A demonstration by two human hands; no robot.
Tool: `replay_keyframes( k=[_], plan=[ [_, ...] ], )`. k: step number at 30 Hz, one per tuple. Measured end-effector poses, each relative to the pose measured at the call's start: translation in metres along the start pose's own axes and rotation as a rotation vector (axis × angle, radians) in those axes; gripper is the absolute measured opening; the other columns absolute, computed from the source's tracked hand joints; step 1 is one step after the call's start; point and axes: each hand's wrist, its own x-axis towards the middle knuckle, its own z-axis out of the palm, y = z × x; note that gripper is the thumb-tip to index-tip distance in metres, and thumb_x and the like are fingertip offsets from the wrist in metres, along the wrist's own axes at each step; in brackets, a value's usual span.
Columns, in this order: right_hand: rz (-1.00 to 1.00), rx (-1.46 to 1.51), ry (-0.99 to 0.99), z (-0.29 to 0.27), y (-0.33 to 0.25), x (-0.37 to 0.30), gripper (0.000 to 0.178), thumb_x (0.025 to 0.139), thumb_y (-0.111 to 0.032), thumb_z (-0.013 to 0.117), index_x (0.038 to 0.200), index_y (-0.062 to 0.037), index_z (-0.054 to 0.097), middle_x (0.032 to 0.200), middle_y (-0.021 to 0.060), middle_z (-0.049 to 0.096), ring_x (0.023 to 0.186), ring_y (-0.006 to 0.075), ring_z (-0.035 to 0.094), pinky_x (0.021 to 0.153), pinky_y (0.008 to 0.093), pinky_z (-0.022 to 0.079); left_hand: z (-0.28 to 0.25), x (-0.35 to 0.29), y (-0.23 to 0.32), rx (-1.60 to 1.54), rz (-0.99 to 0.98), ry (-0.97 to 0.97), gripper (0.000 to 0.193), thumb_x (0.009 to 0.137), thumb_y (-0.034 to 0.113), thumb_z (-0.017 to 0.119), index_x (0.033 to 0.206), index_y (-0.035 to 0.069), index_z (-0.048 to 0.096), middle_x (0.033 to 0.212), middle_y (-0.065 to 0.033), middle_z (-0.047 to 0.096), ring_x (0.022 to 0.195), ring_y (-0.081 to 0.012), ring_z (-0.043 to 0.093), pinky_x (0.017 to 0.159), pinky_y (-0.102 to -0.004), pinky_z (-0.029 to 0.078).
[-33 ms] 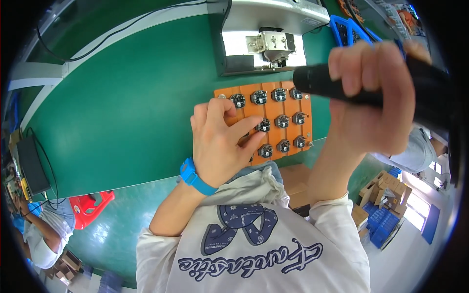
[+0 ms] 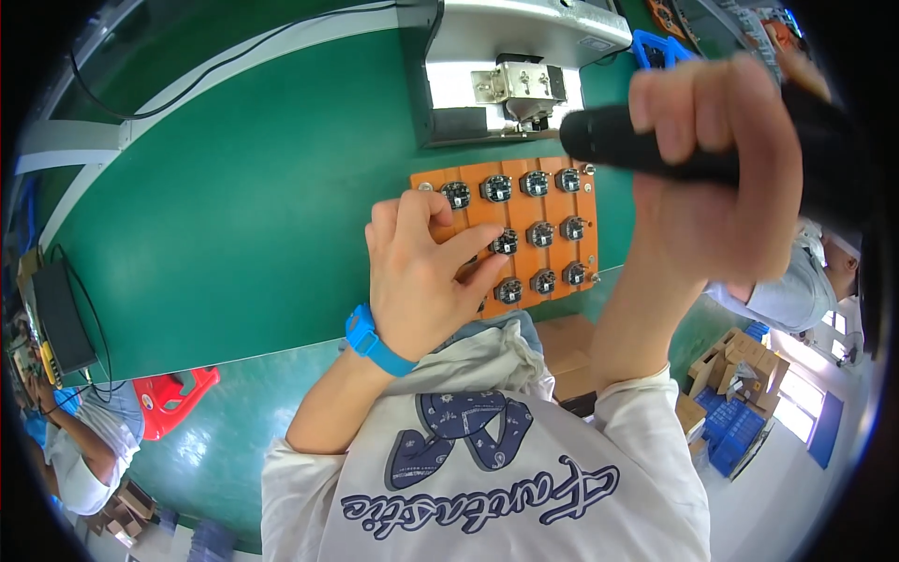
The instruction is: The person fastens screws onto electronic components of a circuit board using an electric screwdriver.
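Observation:
On the green table lies an orange fixture board [image 2: 521, 214] carrying rows of small round black parts with metal pins. My left hand [image 2: 421, 262], wearing a blue wristband, rests over the board's left side. Its thumb and index finger pinch a small round black part [image 2: 506, 242] in the middle row, which sits on the board. My right hand [image 2: 716, 178] is raised right of the board, fingers wrapped around a black electric screwdriver [image 2: 609, 136]. The tool's narrower end points left, above the board's far right corner; no bit can be made out. Motion blurs this hand.
Behind the board stands a metal machine [image 2: 529, 94] with a silver clamp block. A blue crate [image 2: 660, 49] is at the far right. A red stool [image 2: 173, 403] and a co-worker [image 2: 98, 440] are at left; another person [image 2: 791, 290] is at right, near cardboard boxes [image 2: 740, 365].
My right hand and the screwdriver have shifted slightly up and to the right, uncovering more of the board's far right corner. My left hand stays in place.

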Motion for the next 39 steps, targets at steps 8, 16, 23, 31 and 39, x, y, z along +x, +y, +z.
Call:
replay_keyframes(
  k=[8,16,23,31,39],
  plan=[
    [0.009,-0.327,0.044,0.039,0.005,0.017,0.028,0.097,-0.011,0.056,0.120,0.0025,0.050,0.069,0.0038,0.043,0.056,0.0153,0.047,0.057,0.0349,0.045,-0.005,-0.003,0.002,0.018,-0.015,0.009,0.038,0.065,0.017,0.094,0.101,0.017,0.083,0.100,-0.0071,0.049,0.093,-0.0271,0.045,0.079,-0.0368,0.044],
    [0.122,0.117,0.044,-0.010,-0.031,-0.041,0.035,0.093,-0.003,0.047,0.128,-0.0026,0.047,0.072,0.0043,0.043,0.059,0.0173,0.048,0.060,0.0369,0.044,-0.007,0.010,0.015,0.004,0.029,-0.025,0.039,0.064,0.017,0.094,0.101,0.015,0.081,0.097,-0.0028,0.051,0.089,-0.0238,0.048,0.079,-0.0371,0.042],
    [0.202,-0.203,0.188,-0.020,-0.025,-0.070,0.040,0.093,-0.001,0.054,0.132,-0.0053,0.047,0.072,0.0064,0.051,0.056,0.0182,0.050,0.058,0.0359,0.046,0.013,0.021,0.025,0.124,0.118,-0.080,0.036,0.064,0.019,0.090,0.098,0.014,0.080,0.092,-0.0005,0.051,0.089,-0.0228,0.051,0.076,-0.0394,0.038],
    [0.259,-0.059,0.238,-0.014,-0.024,-0.070,0.037,0.094,0.000,0.053,0.130,-0.0034,0.047,0.070,0.0071,0.052,0.055,0.0187,0.052,0.058,0.0374,0.047,0.016,0.023,0.030,0.147,0.109,-0.094,0.032,0.065,0.017,0.089,0.096,0.014,0.081,0.090,-0.0008,0.050,0.089,-0.0232,0.051,0.076,-0.0400,0.037],
    [0.288,-0.137,0.320,-0.007,-0.025,-0.069,0.036,0.094,0.001,0.052,0.129,-0.0010,0.045,0.069,0.0073,0.052,0.055,0.0185,0.052,0.058,0.0379,0.047,0.018,0.022,0.026,0.162,0.101,-0.123,0.028,0.068,0.020,0.086,0.095,0.015,0.080,0.094,-0.0016,0.047,0.095,-0.0237,0.049,0.079,-0.0404,0.037]
  ],
)
